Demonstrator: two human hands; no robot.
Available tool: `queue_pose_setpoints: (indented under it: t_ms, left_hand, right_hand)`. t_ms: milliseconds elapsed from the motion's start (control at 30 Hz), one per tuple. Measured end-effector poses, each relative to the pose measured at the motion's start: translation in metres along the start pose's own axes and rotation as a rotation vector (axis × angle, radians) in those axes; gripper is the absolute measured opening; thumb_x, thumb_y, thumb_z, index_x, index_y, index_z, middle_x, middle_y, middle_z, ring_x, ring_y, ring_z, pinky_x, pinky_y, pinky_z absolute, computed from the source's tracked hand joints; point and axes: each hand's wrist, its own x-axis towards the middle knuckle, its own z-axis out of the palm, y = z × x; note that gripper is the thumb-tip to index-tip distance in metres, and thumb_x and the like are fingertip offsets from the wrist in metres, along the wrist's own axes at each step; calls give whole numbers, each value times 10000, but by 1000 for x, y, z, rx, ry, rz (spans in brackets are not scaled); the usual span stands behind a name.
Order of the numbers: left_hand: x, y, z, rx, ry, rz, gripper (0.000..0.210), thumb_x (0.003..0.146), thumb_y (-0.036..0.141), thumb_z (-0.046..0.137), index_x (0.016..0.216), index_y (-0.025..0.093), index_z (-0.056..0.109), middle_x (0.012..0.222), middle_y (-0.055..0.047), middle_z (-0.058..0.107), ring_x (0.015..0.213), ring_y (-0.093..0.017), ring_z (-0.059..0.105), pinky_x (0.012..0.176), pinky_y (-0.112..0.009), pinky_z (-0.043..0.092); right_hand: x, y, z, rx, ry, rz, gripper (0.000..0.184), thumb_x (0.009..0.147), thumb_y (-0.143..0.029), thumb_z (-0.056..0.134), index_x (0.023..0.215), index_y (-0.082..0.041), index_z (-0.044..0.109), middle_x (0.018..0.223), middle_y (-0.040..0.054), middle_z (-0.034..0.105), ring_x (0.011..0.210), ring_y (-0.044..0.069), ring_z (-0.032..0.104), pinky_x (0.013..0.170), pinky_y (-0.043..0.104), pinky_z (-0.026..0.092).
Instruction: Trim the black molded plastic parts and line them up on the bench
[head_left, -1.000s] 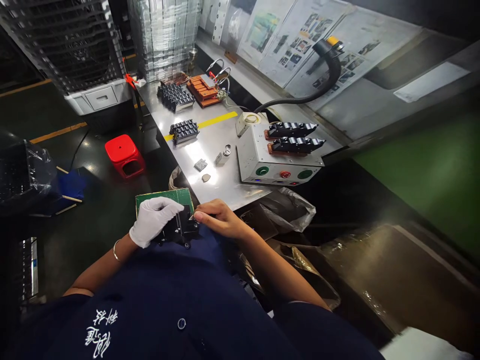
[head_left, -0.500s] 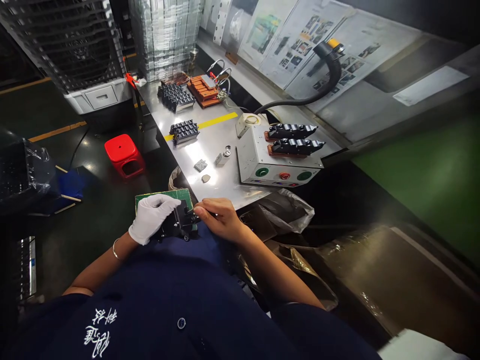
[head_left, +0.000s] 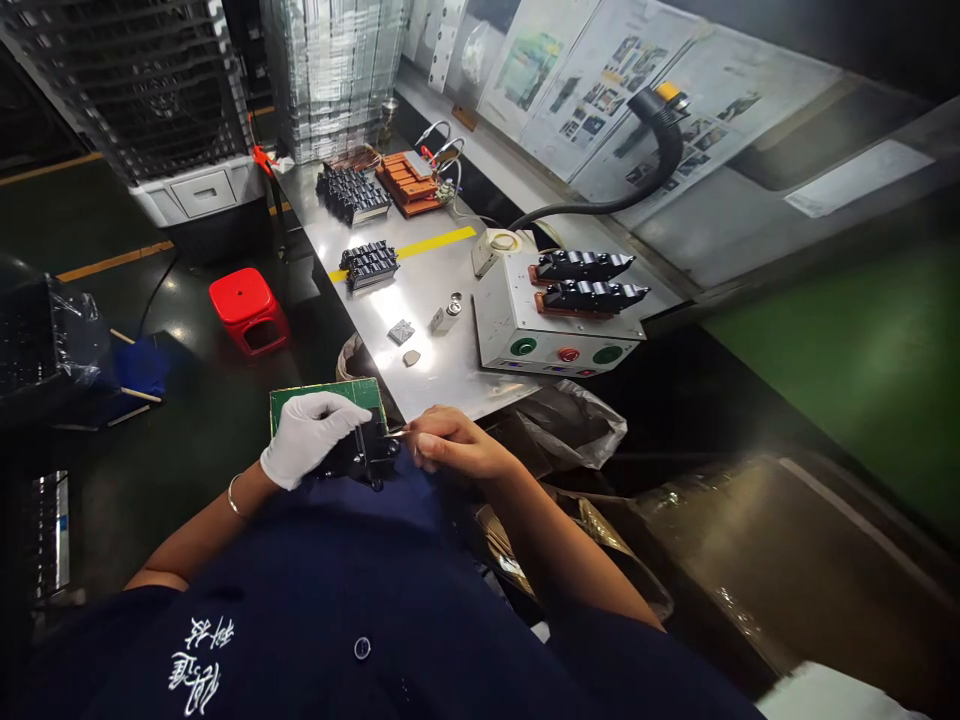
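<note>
Below and left of the frame's centre, a black part [head_left: 369, 442] is gripped by the gloved left hand [head_left: 309, 440], and a thin tool [head_left: 396, 434] is pinched by the right hand [head_left: 459, 442].

– What are the hands at?
– The gloved left hand [head_left: 311, 438] grips a black part [head_left: 370, 452] over a green board [head_left: 356, 392]; the bare right hand [head_left: 459, 445] pinches a thin tool [head_left: 397, 434], its tip at that part's edge.
– And on the metal table [head_left: 446, 385]?
– A white control box [head_left: 496, 335] carrying two black pieces [head_left: 592, 297], then two clusters of dark pieces [head_left: 367, 263], with an orange fixture [head_left: 409, 182] beside the farther cluster.
– Anything on the floor?
– A red stool [head_left: 241, 292], left of the table
</note>
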Motion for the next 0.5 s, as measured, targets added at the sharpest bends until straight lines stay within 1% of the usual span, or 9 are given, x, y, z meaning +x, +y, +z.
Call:
queue_pose_setpoints:
  t_ms: [67, 133, 233, 300, 367, 500]
  left_hand:
    - [1, 3, -2, 5, -4, 23, 167, 688, 337, 716, 626, 184, 731, 633, -21, 707, 602, -147, 621, 586, -241, 492]
    - [2, 5, -3, 20, -22, 32, 153, 688, 324, 715, 614, 190, 728, 632, -20, 707, 599, -151, 624, 589, -244, 496]
    - [2, 7, -1, 53, -48, 34, 159, 694, 324, 711, 595, 200, 724, 622, -19, 704, 591, -158, 629, 578, -248, 497]
    - [1, 7, 1, 65, -56, 34, 168, 699, 336, 709, 595, 204, 725, 624, -21, 706, 592, -163, 632, 576, -252, 498]
    - [0, 6, 3, 66, -57, 32, 171, 702, 345, 708, 605, 205, 730, 634, -23, 710, 600, -165, 635, 583, -255, 500]
    - [1, 2, 4, 43, -15, 21, 161, 706, 341, 707, 634, 201, 741, 657, -23, 717, 623, -161, 636, 602, -250, 498]
  right_hand:
    - [-2, -2, 0, -86, 93, -5, 467, 972, -454, 359, 620, -171, 476, 511, -27, 476, 455, 70, 427, 467, 207, 325]
    - [-2, -4, 3, -247, 157, -18, 448, 960, -482, 381, 675, -163, 517, 557, -18, 499, 487, 73, 428, 483, 208, 323]
    - [1, -6, 6, -445, 140, -73, 487, 862, -621, 489, 725, -158, 554, 585, -20, 491, 525, 85, 422, 497, 219, 306]
    - [2, -6, 8, -502, 123, -95, 510, 828, -649, 520, 658, -168, 515, 556, -39, 431, 513, 81, 383, 487, 223, 276]
    - [3, -4, 8, -513, 124, -111, 516, 851, -626, 506, 594, -182, 447, 538, -52, 375, 499, 75, 347, 482, 223, 258]
    - [2, -1, 9, -578, 166, -148, 518, 903, -550, 480, 546, -191, 371, 533, -51, 350, 499, 75, 345, 488, 227, 247]
